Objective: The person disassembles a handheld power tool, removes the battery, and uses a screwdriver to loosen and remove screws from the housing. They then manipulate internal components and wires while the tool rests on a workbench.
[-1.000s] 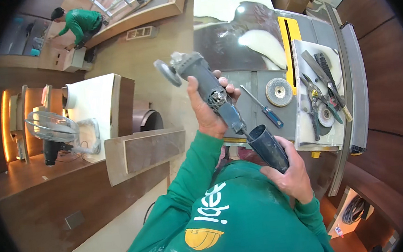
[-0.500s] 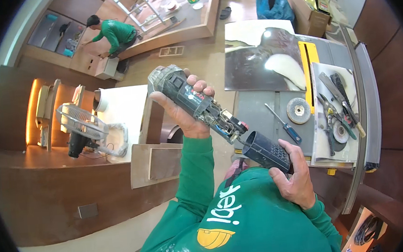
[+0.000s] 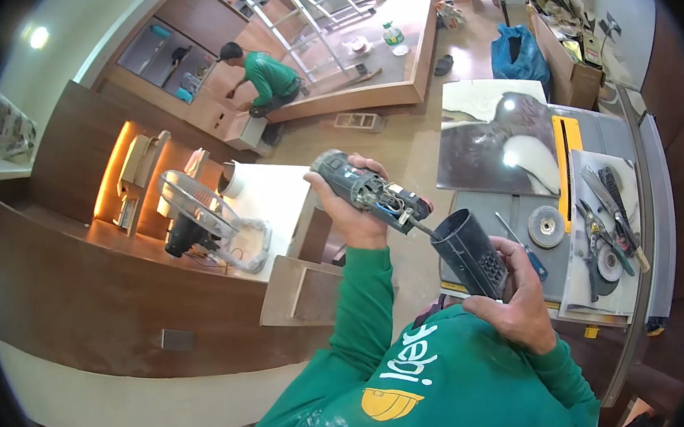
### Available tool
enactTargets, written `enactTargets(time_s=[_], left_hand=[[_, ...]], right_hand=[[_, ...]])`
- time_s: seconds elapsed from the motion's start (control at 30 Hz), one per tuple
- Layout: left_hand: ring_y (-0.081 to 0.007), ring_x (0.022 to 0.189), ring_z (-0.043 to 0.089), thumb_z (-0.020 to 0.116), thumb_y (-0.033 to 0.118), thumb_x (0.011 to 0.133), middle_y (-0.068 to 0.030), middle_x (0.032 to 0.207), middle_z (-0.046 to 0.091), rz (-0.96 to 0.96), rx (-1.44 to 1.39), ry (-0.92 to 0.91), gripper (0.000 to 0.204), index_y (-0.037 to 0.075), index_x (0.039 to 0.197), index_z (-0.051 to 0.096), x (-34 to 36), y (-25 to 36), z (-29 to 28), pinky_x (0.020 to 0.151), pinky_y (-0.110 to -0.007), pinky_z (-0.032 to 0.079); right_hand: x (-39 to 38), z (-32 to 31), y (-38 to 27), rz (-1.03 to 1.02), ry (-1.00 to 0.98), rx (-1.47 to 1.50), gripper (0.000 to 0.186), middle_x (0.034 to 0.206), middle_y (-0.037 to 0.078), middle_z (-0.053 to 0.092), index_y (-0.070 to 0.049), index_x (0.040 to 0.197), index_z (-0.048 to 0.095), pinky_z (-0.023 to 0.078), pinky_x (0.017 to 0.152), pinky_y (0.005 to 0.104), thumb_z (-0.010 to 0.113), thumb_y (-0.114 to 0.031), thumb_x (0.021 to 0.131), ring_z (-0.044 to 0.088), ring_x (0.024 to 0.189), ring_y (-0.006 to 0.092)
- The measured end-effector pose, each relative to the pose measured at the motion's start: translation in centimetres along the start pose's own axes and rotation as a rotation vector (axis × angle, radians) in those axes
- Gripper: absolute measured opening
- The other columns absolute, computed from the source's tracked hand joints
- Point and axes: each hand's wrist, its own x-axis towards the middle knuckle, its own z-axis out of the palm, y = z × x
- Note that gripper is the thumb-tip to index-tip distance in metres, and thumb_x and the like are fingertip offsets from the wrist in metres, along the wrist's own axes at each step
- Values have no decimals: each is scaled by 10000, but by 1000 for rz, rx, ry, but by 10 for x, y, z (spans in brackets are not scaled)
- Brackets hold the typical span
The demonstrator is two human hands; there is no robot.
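My left hand (image 3: 356, 222) is wrapped round the dark motor body of a dusty hand-held power tool (image 3: 347, 179). Its rear end is uncovered, with wires and small parts (image 3: 398, 205) exposed and pointing down to the right. My right hand (image 3: 521, 300) grips a black plastic housing sleeve (image 3: 470, 253) with vent slots near its lower end. The sleeve's open end faces up toward the exposed wiring, a short gap apart. What looks like a dark cord bridges that gap into the opening.
To the right stands a work table (image 3: 470, 211) with a glossy panel (image 3: 497, 141), an abrasive disc (image 3: 546, 226), a screwdriver (image 3: 533, 259) and several cutting tools (image 3: 608, 221). A fan (image 3: 197, 213) stands at left. Farther back, a co-worker (image 3: 267, 76) crouches near a ladder (image 3: 291, 21).
My view has shifted, so the room appears lower and farther right. The sleeve in my right hand stands more upright. Both hands keep their holds.
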Motion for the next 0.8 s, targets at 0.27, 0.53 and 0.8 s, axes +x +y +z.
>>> enactTargets(time_s=[0.27, 0.53, 0.8], left_hand=[[-267, 1071, 726, 368, 858, 1026, -60, 1129, 742, -80, 120, 257, 845, 97, 1216, 681, -10, -11, -53, 770, -586, 534], [-274, 1044, 712, 402, 894, 987, -90, 1158, 733, -139, 77, 321, 943, 45, 1291, 678, -19, -26, -67, 820, -423, 597], [-232, 980, 702, 700, 758, 946, -109, 1122, 682, -316, -126, -14, 761, 54, 1235, 679, -32, -25, -52, 850, -376, 634]], right_hand=[[-1, -1, -7, 130, -97, 245, 847, 1417, 162, 597, 104, 1581, 367, 550, 1090, 354, 841, 35, 882, 655, 1257, 205], [-8, -4, -6, 121, -151, 208, 861, 1418, 164, 598, 81, 1586, 375, 545, 1111, 357, 862, 32, 878, 650, 1284, 198], [-17, -8, -5, 134, -129, 2, 870, 1397, 163, 637, 46, 1580, 431, 539, 1119, 359, 897, -6, 847, 677, 1261, 203]])
